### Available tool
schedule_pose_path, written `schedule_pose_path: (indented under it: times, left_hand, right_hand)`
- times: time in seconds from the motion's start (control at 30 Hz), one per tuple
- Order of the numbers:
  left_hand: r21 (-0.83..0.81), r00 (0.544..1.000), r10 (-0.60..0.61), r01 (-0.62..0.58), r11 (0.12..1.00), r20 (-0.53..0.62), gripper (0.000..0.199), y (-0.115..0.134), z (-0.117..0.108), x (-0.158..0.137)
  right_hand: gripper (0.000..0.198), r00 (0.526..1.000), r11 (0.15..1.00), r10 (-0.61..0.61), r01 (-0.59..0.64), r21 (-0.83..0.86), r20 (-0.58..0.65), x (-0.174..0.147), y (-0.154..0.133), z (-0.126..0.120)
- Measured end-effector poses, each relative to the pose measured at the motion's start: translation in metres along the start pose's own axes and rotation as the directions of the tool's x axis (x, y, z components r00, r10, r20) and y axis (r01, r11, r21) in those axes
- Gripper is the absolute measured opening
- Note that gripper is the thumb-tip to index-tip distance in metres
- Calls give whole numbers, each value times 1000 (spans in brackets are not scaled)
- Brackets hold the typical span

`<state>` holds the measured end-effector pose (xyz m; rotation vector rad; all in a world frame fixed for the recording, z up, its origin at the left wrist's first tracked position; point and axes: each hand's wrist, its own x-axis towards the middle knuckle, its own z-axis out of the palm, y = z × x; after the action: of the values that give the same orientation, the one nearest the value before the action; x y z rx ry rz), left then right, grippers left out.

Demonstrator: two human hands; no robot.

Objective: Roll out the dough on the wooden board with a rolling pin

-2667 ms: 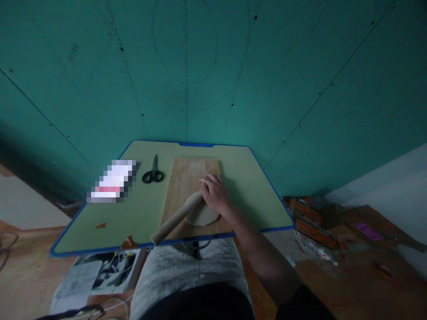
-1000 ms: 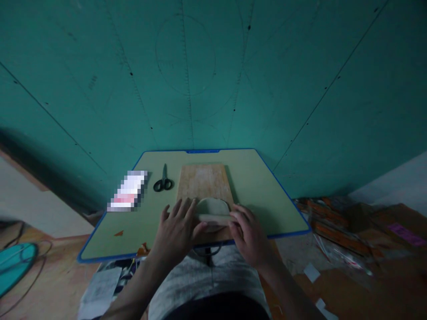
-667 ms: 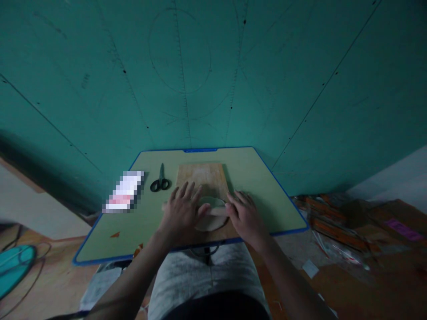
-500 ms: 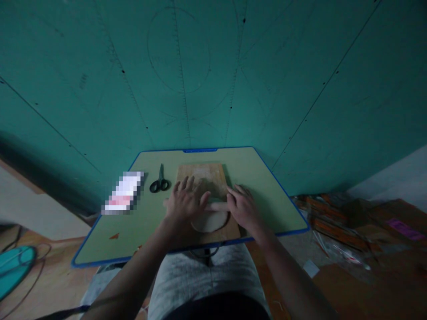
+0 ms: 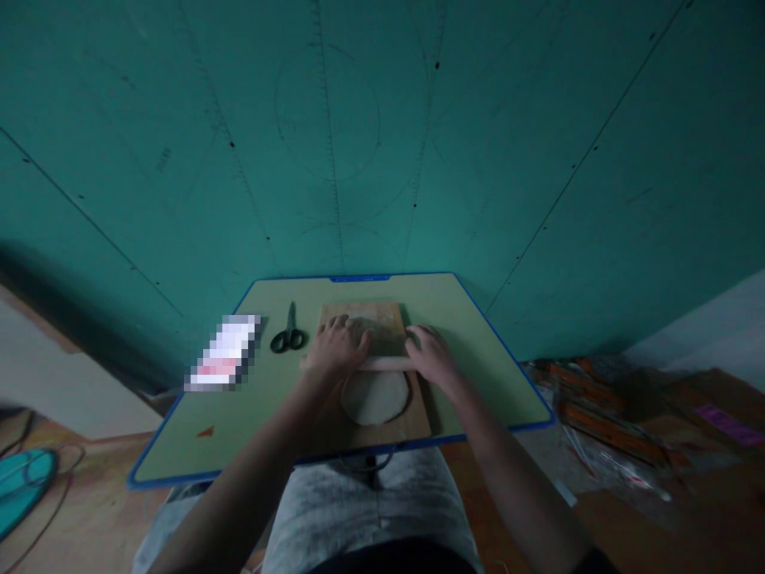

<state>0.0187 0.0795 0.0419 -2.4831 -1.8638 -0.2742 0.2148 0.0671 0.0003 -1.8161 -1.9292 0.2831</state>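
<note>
A pale rolling pin (image 5: 387, 363) lies crosswise over a wooden board (image 5: 412, 421). My left hand (image 5: 338, 346) rests over its left part, fingers bent over the far side. At the right end, my right hand (image 5: 431, 351) is curled around the pin, so that end is hidden. A flat, rounded sheet of pale dough (image 5: 375, 397) lies on the board on the near side of the pin. The pin sits along the far edge of the dough; whether it touches the dough there I cannot tell.
Black-handled scissors (image 5: 289, 338) lie left of the board on a blue-edged table (image 5: 478, 383). A blurred-out white and pink item (image 5: 225, 351) and a small orange triangular piece (image 5: 205, 431) are further left. A green wall (image 5: 370, 175) stands behind; clutter covers the floor at right.
The rolling pin has moved away from me, from across the dough to its far edge, baring more of the dough. My fingers now bend more over the pin. The view has shifted slightly.
</note>
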Motion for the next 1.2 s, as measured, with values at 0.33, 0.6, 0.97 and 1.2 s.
schedule_pose_path:
  times: [0.33,0.6,0.97,1.2]
  left_hand:
    - [1,998,-11,11,1000,-68,37,-1,4,-36]
    - [-31,995,30,-33,999,-98,44,-10,7,-62]
    - [13,993,0,2,1000,-117,42,-5,5,-54]
    - [-8,994,-15,14,1000,-113,36,7,3,-25]
  right_hand:
    - [42,979,990,-132,137,21,-154,-74,-19,2]
    - [41,911,941,-312,336,47,-269,-118,-36,5]
    - [41,920,944,-316,330,24,-230,-106,-31,1]
    - [39,971,983,-160,172,56,-175,-74,-16,2]
